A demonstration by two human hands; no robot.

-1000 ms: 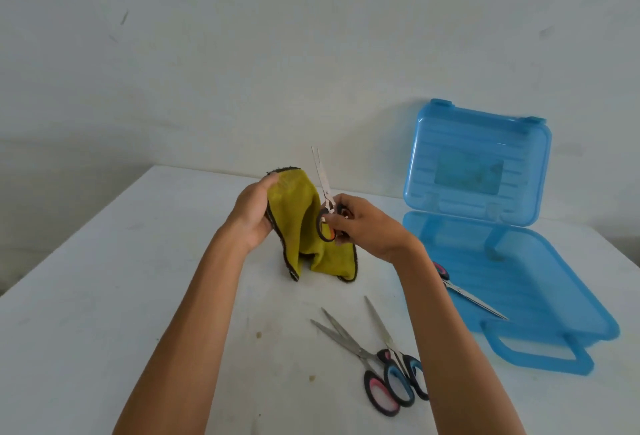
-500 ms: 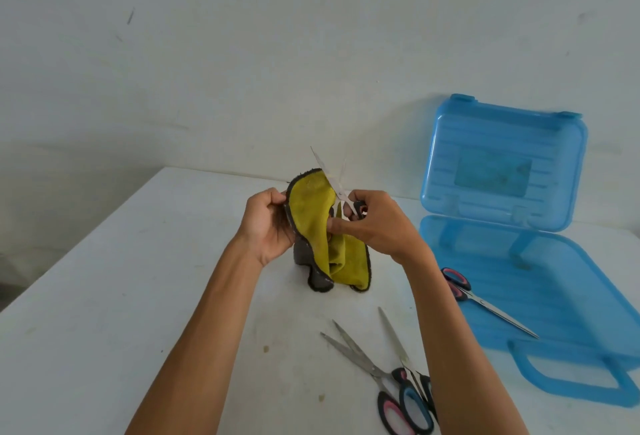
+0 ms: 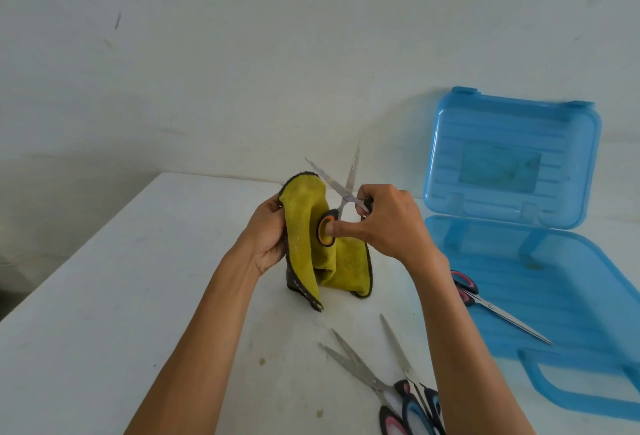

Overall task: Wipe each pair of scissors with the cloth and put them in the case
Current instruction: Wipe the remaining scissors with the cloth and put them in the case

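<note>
My left hand (image 3: 268, 233) grips a yellow cloth (image 3: 308, 247) with a dark edge, which hangs down to the white table (image 3: 138, 296). My right hand (image 3: 391, 223) holds orange-handled scissors (image 3: 341, 197), thumb through the orange ring, blades spread apart and pointing up beside the cloth. An open blue case (image 3: 554, 296) lies to the right with red-handled scissors (image 3: 495, 308) inside. Two more pairs lie on the table in front: pink-handled scissors (image 3: 360, 375) and blue-handled scissors (image 3: 412, 386).
The case lid (image 3: 512, 157) stands upright against the white wall. The case handle (image 3: 568, 389) points toward me. The table's left edge runs diagonally at the left.
The blades of the scissors in my right hand have spread apart, and my thumb now sits in the orange ring. The cloth stays gripped in my left hand. The view has shifted slightly.
</note>
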